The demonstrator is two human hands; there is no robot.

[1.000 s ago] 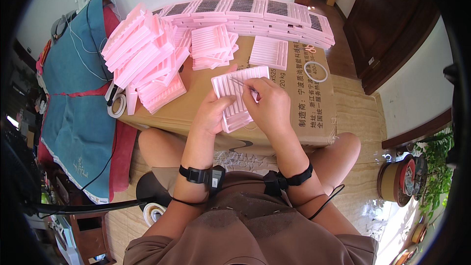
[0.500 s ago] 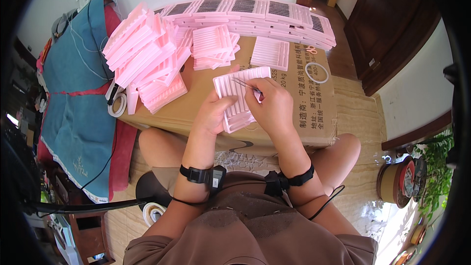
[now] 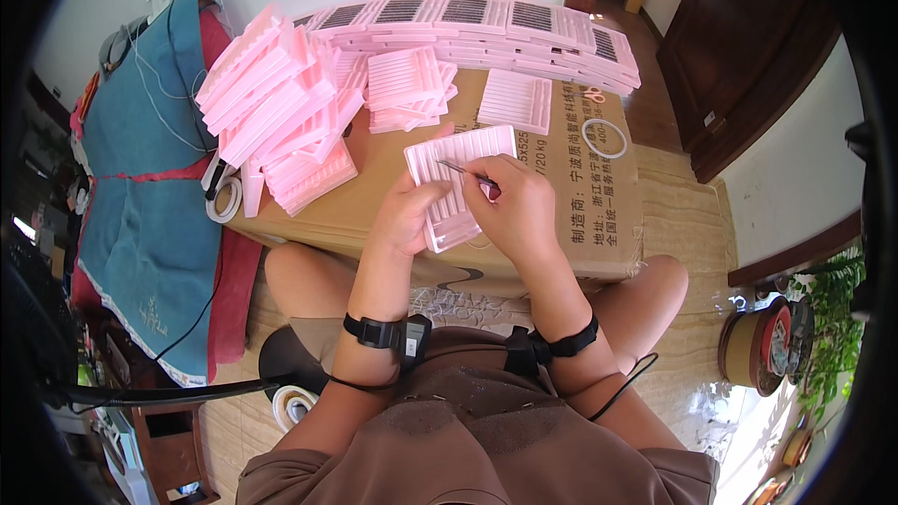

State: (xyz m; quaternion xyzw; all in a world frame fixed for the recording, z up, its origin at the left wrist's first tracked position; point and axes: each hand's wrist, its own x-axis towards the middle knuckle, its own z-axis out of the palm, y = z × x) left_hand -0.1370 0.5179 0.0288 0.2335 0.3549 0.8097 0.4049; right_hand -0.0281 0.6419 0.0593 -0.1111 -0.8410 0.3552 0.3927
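My left hand (image 3: pixel 409 212) grips a pale pink slotted tray (image 3: pixel 482 144) by its left side, thumb lying over the slots. The tray is held tilted above the cardboard box. In my right hand (image 3: pixel 520 201) is a pair of dark tweezers (image 3: pixel 453 166), pinched between thumb and fingers. Their tips reach into the tray's slots near the left thumb. Whether the tips hold anything is too small to tell.
Tall pink tray stacks (image 3: pixel 271 103) lean at the left of the cardboard box (image 3: pixel 608 243). A smaller stack (image 3: pixel 404 79) and a single tray (image 3: pixel 514 101) lie behind my hands. Rows of filled trays (image 3: pixel 458 14) line the back. A white ring (image 3: pixel 604 138) and pink scissors (image 3: pixel 593 94) lie right.
The tweezers have swung to a new angle, their tips now lower over the tray. My right hand has shifted slightly; the left keeps its grip on the tray.
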